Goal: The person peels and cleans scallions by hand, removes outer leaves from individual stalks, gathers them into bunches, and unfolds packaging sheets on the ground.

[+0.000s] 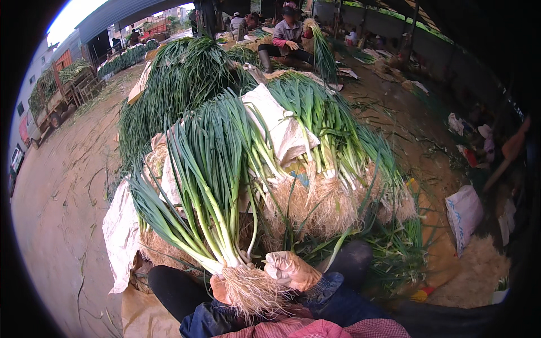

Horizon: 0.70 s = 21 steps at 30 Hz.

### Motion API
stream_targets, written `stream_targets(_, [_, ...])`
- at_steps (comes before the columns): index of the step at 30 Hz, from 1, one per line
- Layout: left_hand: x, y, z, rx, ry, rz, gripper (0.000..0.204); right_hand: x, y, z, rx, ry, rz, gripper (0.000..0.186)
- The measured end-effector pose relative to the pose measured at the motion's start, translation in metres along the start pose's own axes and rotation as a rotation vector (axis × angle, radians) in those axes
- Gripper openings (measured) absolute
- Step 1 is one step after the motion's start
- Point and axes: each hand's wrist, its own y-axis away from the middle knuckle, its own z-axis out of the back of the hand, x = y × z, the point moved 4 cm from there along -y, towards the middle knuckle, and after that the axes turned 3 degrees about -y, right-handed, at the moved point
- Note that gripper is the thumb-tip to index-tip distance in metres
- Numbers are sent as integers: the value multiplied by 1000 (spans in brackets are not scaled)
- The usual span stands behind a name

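A bunch of green onions point(226, 239) lies across my lap, its leaves fanned away from me and its pale, stringy roots point(256, 290) toward me. My gloved left hand point(219, 289) is closed round the base of this bunch from the left, with most of its fingers hidden beneath the stalks and roots. Just right of the roots, my gloved right hand point(293, 271) is curled closed, and whatever it may pinch is hidden. Beyond both hands, more green onions point(332, 152) lie piled with their root ends point(321, 205) toward me.
A white sack point(270, 121) lies over the pile, and a pale cloth point(121, 236) hangs at its left. Loose leaves point(394, 253) litter the ground at right, near a white bag point(465, 217). Farther off, a person point(288, 36) sits holding another bunch point(322, 53). A loaded truck point(56, 93) stands far left.
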Motion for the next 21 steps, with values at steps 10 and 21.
stream_targets(10, [7, 2, -13, -38, 261, 59, 67, -12, -37, 11, -282, 493, -178, 18])
stream_targets(21, [0, 0, -35, 21, 376, -2, 77, 49, 10, 31, -395, 986, 103, 48])
